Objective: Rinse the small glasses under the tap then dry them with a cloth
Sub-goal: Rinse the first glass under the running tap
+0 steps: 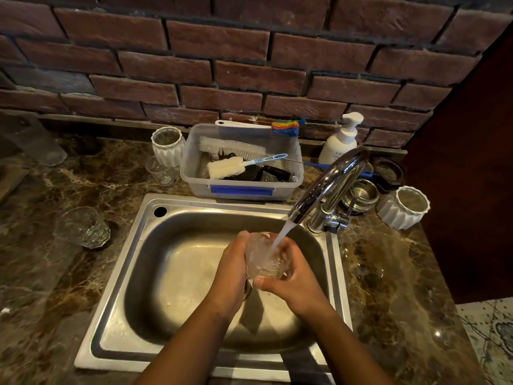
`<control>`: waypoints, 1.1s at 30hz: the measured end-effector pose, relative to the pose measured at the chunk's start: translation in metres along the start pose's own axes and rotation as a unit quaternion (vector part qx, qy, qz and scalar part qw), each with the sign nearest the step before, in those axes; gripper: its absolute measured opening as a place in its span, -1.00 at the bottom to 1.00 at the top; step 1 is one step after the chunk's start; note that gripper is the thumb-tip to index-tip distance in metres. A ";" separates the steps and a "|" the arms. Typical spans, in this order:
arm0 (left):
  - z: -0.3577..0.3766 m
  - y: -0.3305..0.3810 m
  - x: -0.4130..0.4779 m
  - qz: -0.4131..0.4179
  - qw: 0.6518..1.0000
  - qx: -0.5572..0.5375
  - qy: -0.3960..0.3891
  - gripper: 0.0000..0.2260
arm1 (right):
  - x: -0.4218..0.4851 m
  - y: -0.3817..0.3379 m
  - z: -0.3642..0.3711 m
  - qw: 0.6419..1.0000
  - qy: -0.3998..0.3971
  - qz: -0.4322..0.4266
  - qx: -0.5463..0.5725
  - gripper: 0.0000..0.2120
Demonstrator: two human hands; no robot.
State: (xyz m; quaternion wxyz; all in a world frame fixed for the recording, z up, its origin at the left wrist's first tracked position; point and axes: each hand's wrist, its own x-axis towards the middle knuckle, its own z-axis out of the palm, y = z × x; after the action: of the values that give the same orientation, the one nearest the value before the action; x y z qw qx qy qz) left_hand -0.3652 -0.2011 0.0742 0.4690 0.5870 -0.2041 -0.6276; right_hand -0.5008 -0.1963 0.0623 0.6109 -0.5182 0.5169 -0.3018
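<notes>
On the glossy brown marbled stone table point(91, 190), a faceted clear tumbler point(83, 227) stands left of the brushed stainless-steel sink point(155, 262), with a small clear cup point(160, 170) and ribbed white ceramic pot point(168, 146) behind. Over the basin, the left hand point(231, 270) and right hand point(295, 276) each grip, fingers wrapped, the textured small clear glass point(265, 257) under the curved chrome tap point(330, 184). A translucent plastic tub point(241, 187) of brushes sits against the rough red brick wall point(249, 65).

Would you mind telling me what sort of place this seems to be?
Probably a home kitchen or small bar washing-up corner: a stainless steel sink set in a marble counter, a running tap, and a plastic tub of bottle brushes against a brick wall.
</notes>
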 end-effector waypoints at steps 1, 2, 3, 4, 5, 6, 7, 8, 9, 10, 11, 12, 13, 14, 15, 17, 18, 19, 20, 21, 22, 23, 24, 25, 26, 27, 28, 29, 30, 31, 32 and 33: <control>-0.001 -0.001 0.000 -0.004 1.000 -0.005 0.000 -0.65 | -0.001 0.002 0.003 1.000 -0.005 0.006 0.004 -0.35; -0.003 -0.002 0.001 0.000 1.000 0.005 -0.001 -0.63 | -0.003 0.005 0.006 1.000 -0.008 0.011 0.012 -0.37; -0.004 -0.003 0.001 0.004 1.000 0.014 -0.004 -0.61 | -0.004 0.007 0.009 1.000 -0.009 0.015 0.023 -0.36; -0.007 -0.006 0.002 0.007 1.000 0.019 -0.005 -0.59 | -0.006 0.010 0.011 0.999 -0.008 0.020 0.040 -0.33; -0.008 -0.007 0.002 0.007 1.000 0.020 -0.015 -0.58 | -0.006 0.014 0.013 0.998 -0.004 0.026 0.063 -0.28; -0.010 -0.009 0.001 0.008 0.999 0.025 -0.026 -0.56 | -0.006 0.018 0.014 0.996 0.000 0.032 0.084 -0.25; -0.012 -0.010 0.001 0.008 0.999 0.036 -0.037 -0.56 | -0.008 0.021 0.014 0.994 0.001 0.036 0.101 -0.25; -0.013 -0.011 0.000 0.007 0.997 0.050 -0.050 -0.56 | -0.009 0.023 0.015 0.993 0.000 0.044 0.113 -0.27; -0.014 -0.012 0.000 0.005 0.996 0.066 -0.057 -0.56 | -0.011 0.025 0.016 0.991 -0.001 0.054 0.120 -0.28; -0.015 -0.013 0.000 0.001 0.995 0.076 -0.059 -0.57 | -0.012 0.027 0.017 0.990 0.001 0.065 0.124 -0.30; -0.016 -0.014 0.000 -0.008 0.995 0.080 -0.059 -0.58 | -0.013 0.029 0.018 0.989 0.004 0.077 0.127 -0.31; -0.017 -0.016 0.000 -0.022 0.995 0.083 -0.055 -0.59 | -0.013 0.032 0.019 0.987 0.008 0.088 0.134 -0.31; -0.018 -0.017 -0.001 -0.039 0.995 0.077 -0.052 -0.61 | -0.013 0.034 0.020 0.985 0.013 0.101 0.142 -0.32; -0.020 -0.020 -0.002 -0.058 0.995 0.071 -0.046 -0.63 | -0.013 0.036 0.022 0.981 0.019 0.117 0.153 -0.31; -0.021 -0.021 -0.005 -0.074 0.995 0.063 -0.038 -0.66 | -0.014 0.037 0.025 0.977 0.025 0.134 0.167 -0.29; -0.024 -0.025 -0.012 -0.101 0.993 0.051 -0.022 -0.65 | -0.019 0.037 0.030 0.966 0.031 0.163 0.199 -0.29; -0.025 -0.027 -0.016 -0.111 0.993 0.045 -0.019 -0.61 | -0.022 0.037 0.032 0.961 0.030 0.175 0.210 -0.31; -0.026 -0.029 -0.020 -0.117 0.992 0.038 -0.017 -0.58 | -0.027 0.036 0.034 0.957 0.027 0.187 0.218 -0.33; -0.027 -0.031 -0.025 -0.127 0.991 0.031 -0.018 -0.55 | -0.031 0.036 0.035 0.954 0.023 0.201 0.222 -0.34; -0.028 -0.033 -0.031 -0.137 0.990 0.022 -0.020 -0.53 | -0.035 0.034 0.036 0.951 0.019 0.216 0.220 -0.35; -0.030 -0.036 -0.035 -0.147 0.989 0.017 -0.022 -0.51 | -0.039 0.033 0.036 0.949 0.014 0.232 0.215 -0.36; -0.031 -0.038 -0.039 -0.157 0.987 0.017 -0.029 -0.48 | -0.043 0.032 0.036 0.946 0.009 0.247 0.212 -0.38; -0.033 -0.041 -0.042 -0.165 0.985 0.020 -0.038 -0.46 | -0.048 0.032 0.036 0.943 0.006 0.259 0.208 -0.43; -0.033 -0.043 -0.047 -0.168 0.985 0.024 -0.043 -0.45 | -0.053 0.031 0.036 0.939 0.006 0.271 0.213 -0.49; -0.035 -0.046 -0.050 -0.171 0.984 0.028 -0.042 -0.46 | -0.057 0.032 0.036 0.933 0.010 0.283 0.223 -0.52; -0.036 -0.049 -0.054 -0.174 0.983 0.032 -0.042 -0.48 | -0.063 0.033 0.036 0.926 0.015 0.296 0.235 -0.53; -0.037 -0.052 -0.057 -0.176 0.983 0.036 -0.043 -0.50 | -0.067 0.034 0.036 0.919 0.019 0.308 0.245 -0.52; -0.038 -0.054 -0.061 -0.177 0.983 0.035 -0.044 -0.52 | -0.071 0.034 0.037 0.913 0.019 0.317 0.254 -0.51; -0.039 -0.057 -0.064 -0.179 0.982 0.032 -0.048 -0.53 | -0.075 0.036 0.038 0.910 0.017 0.322 0.259 -0.48; -0.040 -0.057 -0.069 -0.181 0.982 0.025 -0.052 -0.53 | -0.078 0.036 0.039 0.909 0.013 0.325 0.260 -0.46; -0.041 -0.058 -0.072 -0.182 0.981 0.017 -0.058 -0.54 | -0.081 0.036 0.039 0.911 0.012 0.324 0.256 -0.45; -0.043 -0.059 -0.075 -0.182 0.981 0.010 -0.062 -0.54 | -0.084 0.036 0.040 0.911 0.010 0.325 0.254 -0.44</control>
State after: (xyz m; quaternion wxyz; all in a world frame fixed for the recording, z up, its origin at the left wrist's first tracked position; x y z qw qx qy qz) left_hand -0.3556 -0.0984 0.0577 0.3270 0.5792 -0.1285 -0.7356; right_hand -0.4930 -0.0973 0.0520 0.7811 -0.1456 0.5685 -0.2134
